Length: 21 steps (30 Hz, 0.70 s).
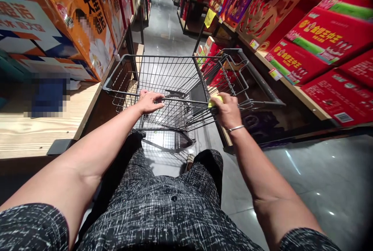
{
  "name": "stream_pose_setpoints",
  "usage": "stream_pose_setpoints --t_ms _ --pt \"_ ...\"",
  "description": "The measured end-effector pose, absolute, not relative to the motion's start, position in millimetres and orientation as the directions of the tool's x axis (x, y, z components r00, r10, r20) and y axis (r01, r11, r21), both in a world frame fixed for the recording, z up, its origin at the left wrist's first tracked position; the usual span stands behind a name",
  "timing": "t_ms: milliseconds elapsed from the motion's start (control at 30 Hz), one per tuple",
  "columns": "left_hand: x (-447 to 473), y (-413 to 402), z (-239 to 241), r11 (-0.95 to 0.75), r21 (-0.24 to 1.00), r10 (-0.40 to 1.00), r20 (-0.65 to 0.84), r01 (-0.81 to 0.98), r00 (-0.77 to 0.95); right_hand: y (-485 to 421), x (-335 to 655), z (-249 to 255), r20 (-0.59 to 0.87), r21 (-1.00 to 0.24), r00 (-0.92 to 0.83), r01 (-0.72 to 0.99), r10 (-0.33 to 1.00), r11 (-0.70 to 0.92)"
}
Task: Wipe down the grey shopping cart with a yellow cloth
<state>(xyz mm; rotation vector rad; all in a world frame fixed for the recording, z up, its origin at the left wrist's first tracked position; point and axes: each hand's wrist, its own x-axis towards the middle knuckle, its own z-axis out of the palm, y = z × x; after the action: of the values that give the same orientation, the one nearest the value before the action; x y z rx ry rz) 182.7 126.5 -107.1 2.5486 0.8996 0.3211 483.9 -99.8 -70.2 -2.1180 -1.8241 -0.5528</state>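
Observation:
A grey wire shopping cart [151, 74] stands in front of me in a shop aisle, its basket holding nothing that I can see. My left hand [149, 101] is wrapped round the left part of the cart's handle bar [179, 100]. My right hand [226, 110] grips the right end of that bar, where a yellow-green piece [214, 100] shows under my fingers. A thin bracelet circles my right wrist. Both arms reach forward over my dark patterned clothing.
A pale wooden shelf [35, 130] with orange and white boxes [84, 21] runs along the left. Red gift boxes [326, 37] fill slanted shelves on the right. The grey tiled aisle floor [164, 21] runs ahead past more shelving.

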Motion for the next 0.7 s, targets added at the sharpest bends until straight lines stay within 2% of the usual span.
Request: stream_pose_setpoints --t_ms 133,200,300,367,500,600,700 --pt "181.0 126.8 -105.2 -0.723 0.448 0.618 0.077 0.527 0.782 -143.0 537.6 -43.2 0.477 0.176 0.157 0.947 0.865 -0.269" --pt "180.5 127.2 -105.5 -0.720 0.447 0.620 0.072 0.530 0.781 -160.6 558.8 -32.8 0.553 0.212 0.181 0.913 0.813 -0.348" --pt "178.6 130.1 -108.3 -0.718 0.454 0.622 0.077 0.528 0.779 -177.2 585.2 -26.1 0.704 0.097 0.331 0.831 0.628 -0.547" --pt "176.3 133.2 -110.0 -0.718 0.457 0.621 0.082 0.525 0.779 -181.0 596.1 -27.0 0.724 -0.025 0.434 0.793 0.536 -0.608" --pt "175.3 132.8 -103.4 -0.684 0.435 0.653 0.006 0.586 0.758 -171.9 584.3 -36.5 0.704 -0.131 0.447 0.846 0.552 -0.517" --pt "189.7 116.5 -89.4 -0.696 0.339 0.655 -0.063 0.633 0.753 -157.2 548.9 -51.3 0.736 -0.155 0.334 0.930 0.588 -0.334" --pt "222.3 85.9 -74.7 -0.779 0.284 0.574 -0.034 0.559 0.818 -149.1 519.2 -71.4 0.729 -0.181 0.246 0.969 0.638 -0.168"
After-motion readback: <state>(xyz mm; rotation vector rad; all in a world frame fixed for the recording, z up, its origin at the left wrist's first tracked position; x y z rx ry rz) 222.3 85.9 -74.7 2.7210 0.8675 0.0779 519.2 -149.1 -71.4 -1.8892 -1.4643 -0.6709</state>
